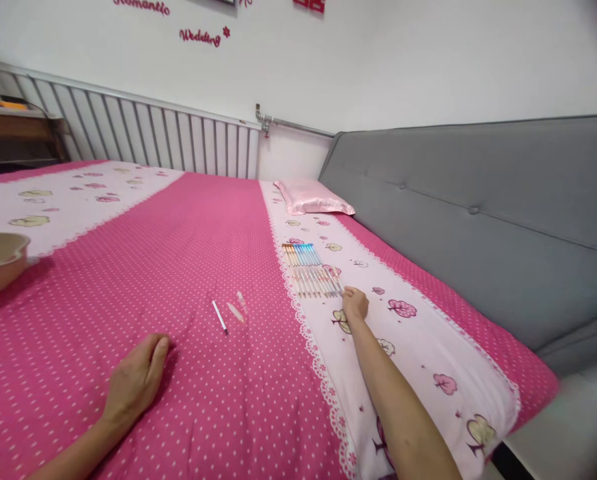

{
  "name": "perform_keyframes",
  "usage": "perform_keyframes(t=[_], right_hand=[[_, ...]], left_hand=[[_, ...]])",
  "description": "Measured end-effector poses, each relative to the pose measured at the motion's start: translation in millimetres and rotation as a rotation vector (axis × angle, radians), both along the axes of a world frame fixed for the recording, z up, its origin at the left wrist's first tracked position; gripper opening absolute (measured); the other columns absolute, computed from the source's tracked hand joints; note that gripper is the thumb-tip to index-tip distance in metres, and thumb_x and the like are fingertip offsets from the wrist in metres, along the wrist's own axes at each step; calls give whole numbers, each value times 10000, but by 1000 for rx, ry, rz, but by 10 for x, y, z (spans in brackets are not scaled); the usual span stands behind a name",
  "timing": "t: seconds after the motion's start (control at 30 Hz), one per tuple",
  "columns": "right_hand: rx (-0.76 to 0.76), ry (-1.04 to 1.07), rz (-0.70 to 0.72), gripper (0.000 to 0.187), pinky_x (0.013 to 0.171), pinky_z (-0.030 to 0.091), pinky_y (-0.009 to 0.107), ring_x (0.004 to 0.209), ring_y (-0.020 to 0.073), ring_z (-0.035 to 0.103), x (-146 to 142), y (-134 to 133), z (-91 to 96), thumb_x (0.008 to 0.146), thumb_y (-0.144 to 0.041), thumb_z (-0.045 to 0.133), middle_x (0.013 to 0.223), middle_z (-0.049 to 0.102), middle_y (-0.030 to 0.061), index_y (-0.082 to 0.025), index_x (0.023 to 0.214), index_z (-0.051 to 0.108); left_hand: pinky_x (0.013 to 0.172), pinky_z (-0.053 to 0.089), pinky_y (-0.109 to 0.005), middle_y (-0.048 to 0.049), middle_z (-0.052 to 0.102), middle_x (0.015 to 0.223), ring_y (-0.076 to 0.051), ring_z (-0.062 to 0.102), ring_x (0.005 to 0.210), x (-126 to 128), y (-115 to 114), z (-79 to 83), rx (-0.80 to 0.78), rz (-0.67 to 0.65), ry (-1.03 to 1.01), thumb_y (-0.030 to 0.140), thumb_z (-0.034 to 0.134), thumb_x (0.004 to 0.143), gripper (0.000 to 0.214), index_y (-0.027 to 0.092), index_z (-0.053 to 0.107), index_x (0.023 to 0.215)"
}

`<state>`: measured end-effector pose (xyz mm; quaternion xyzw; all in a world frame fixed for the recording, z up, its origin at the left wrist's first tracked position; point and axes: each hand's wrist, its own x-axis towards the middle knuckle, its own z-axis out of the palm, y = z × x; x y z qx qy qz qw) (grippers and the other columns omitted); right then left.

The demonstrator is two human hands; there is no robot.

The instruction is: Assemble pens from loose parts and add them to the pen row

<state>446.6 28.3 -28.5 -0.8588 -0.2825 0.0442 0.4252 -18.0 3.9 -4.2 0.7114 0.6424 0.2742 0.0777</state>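
On the bed's white floral strip, my right hand (354, 302) is closed, its fingertips pinching the near end of a slim pen at the right end of a row. This lower row of clear-barrelled pens (314, 283) lies side by side. Just beyond it is a second row of pens (301, 255) with brown, orange and blue ends. My left hand (141, 372) rests on the pink dotted part with its fingers curled in, holding nothing that shows. Between the hands lie a white stick with a dark tip (219, 317), a pale slim piece (236, 313) and a clear piece (242, 302).
The pink and white bedspread (193, 253) spreads under everything. A beige basin (1, 263) sits at the left edge. A pink pillow (311, 197) lies at the far side, beside the grey padded headboard (478, 180). A white radiator (143, 127) lines the wall.
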Motion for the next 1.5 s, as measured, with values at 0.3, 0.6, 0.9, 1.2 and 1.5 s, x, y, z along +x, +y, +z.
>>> perform_keyframes(t=[0.3,0.6,0.9,1.2,1.5], right_hand=[[11,-88,25,310,760,432,274,871,193,623,-61,6,-36,756,-245,487,966,695,77,-224,995,684],[1,-123,5,296,726,421,276,839,195,616,-71,10,-52,779,-272,491,966,694,71,-246,1004,682],[19,-181,26,296,760,395,285,860,199,597,-93,-6,-68,798,-258,467,966,686,80,-216,998,682],[78,-173,-5,346,789,393,302,908,221,583,-93,-8,-103,812,-196,388,1020,663,93,-171,1024,661],[97,-174,-36,460,819,393,289,965,212,564,-79,-63,-143,787,-98,276,1051,643,95,-130,1116,596]], left_hand=[[632,420,-269,-17,646,822,-178,593,724,-9,10,-29,14,0,7,459,266,853,362,227,545,851],[648,417,-276,-23,645,866,-181,591,740,-15,11,-40,-24,7,38,469,229,868,382,234,529,885],[656,418,-269,-25,641,859,-180,590,756,-5,-9,-6,-16,7,46,474,226,867,389,226,526,880],[650,417,-262,-33,638,840,-176,590,743,24,-33,44,-9,-11,58,448,241,872,379,209,534,877],[635,403,-264,-39,627,819,-179,580,724,30,-38,57,-17,-7,90,448,217,880,390,208,524,874]])
